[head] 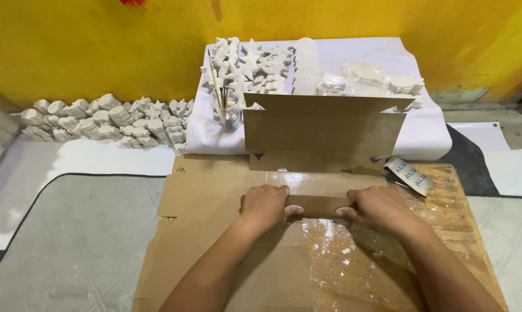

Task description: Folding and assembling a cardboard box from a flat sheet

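Head view: both hands (324, 209) press flat brown cardboard flap (318, 205).

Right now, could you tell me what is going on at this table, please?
A person presses both hands on a flat cardboard box blank: left hand and right hand hold down a folded front flap, while the back panel stands upright. Behind it, white plaster figures lie on a white cloth, beside a jar of brushes.
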